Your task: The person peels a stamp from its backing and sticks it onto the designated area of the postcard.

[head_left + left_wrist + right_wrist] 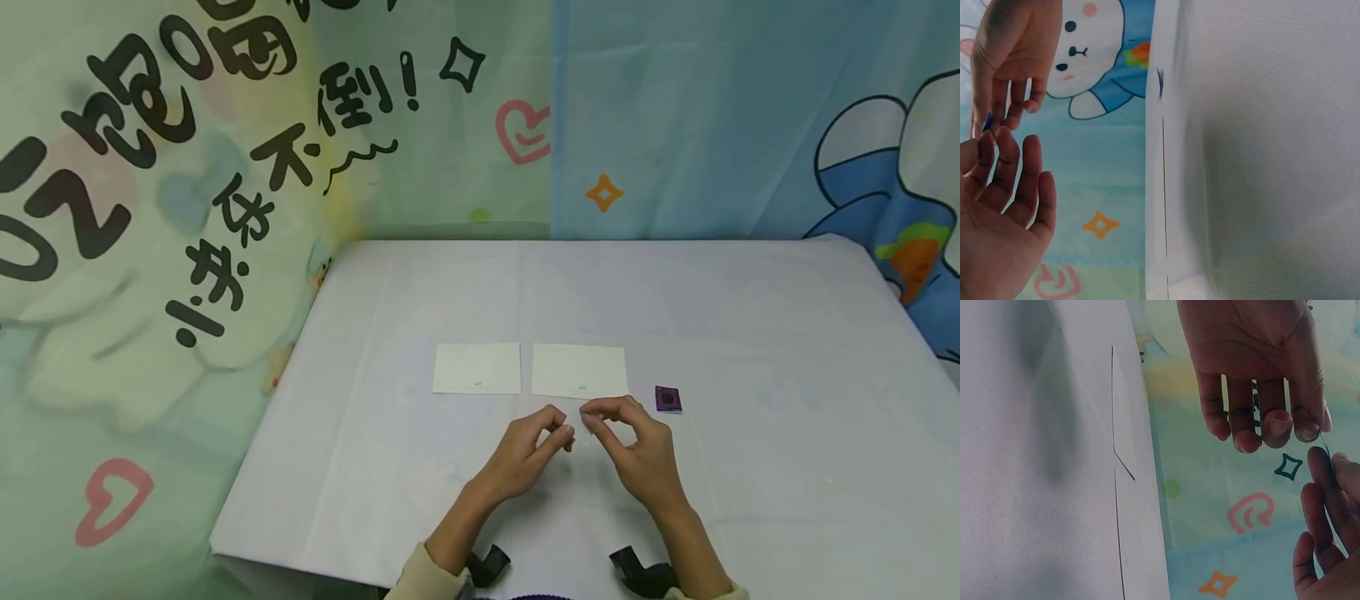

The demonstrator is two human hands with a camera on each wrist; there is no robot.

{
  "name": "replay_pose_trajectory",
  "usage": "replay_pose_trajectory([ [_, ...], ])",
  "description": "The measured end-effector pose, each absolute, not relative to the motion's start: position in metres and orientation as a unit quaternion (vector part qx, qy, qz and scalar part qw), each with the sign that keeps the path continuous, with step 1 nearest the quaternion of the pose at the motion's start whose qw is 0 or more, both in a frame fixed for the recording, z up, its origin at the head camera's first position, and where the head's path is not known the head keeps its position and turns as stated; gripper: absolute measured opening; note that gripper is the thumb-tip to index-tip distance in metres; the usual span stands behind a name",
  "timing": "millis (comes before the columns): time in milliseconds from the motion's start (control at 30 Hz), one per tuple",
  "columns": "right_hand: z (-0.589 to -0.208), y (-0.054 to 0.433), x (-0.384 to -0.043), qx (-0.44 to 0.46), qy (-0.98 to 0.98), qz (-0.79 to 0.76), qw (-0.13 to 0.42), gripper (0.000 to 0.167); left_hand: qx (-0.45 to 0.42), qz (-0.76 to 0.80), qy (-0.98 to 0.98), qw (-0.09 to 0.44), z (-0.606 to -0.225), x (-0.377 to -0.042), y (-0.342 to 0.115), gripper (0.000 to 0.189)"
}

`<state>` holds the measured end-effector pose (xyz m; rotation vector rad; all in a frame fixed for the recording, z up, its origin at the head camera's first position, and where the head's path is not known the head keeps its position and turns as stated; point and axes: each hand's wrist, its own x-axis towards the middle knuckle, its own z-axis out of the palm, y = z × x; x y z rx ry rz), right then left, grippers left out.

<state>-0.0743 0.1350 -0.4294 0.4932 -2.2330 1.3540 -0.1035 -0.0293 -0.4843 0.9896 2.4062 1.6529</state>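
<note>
My two hands meet over the table, thumb and index tips close together. My right hand pinches a small thin piece, which shows edge-on in the right wrist view and as a dark blue sliver in the left wrist view. My left hand has its thumb and index tips at the other end of the piece, the remaining fingers loosely bent. What the piece is, I cannot tell. Just beyond the hands lie two white cards, one on the left and one on the right, each with a small mark near its front edge.
A small dark purple square with a black circle lies right of the cards. White cloth covers the table. Printed curtains hang behind and to the left. Black curved parts show by the forearms at the front edge.
</note>
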Motion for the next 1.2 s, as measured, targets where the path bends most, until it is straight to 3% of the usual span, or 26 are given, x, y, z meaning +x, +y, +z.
replay_pose_trajectory([
  [400,-0.438,0.135,-0.074,0.172,-0.813,0.506,0.232,0.023,0.340,0.528,0.778,0.028,-0.483,-0.105,-0.033,0.017],
  [600,-0.469,0.142,-0.081,0.147,-0.767,0.601,0.169,0.020,0.356,0.524,0.773,0.028,-0.475,-0.103,-0.033,0.017],
  [900,-0.474,0.142,-0.083,0.120,-0.690,0.711,0.061,0.011,0.385,0.508,0.771,-0.006,-0.465,-0.099,-0.034,0.011],
  [1200,-0.479,0.132,-0.081,0.109,-0.643,0.758,0.020,0.013,0.396,0.511,0.763,-0.020,-0.463,-0.098,-0.036,0.006],
])
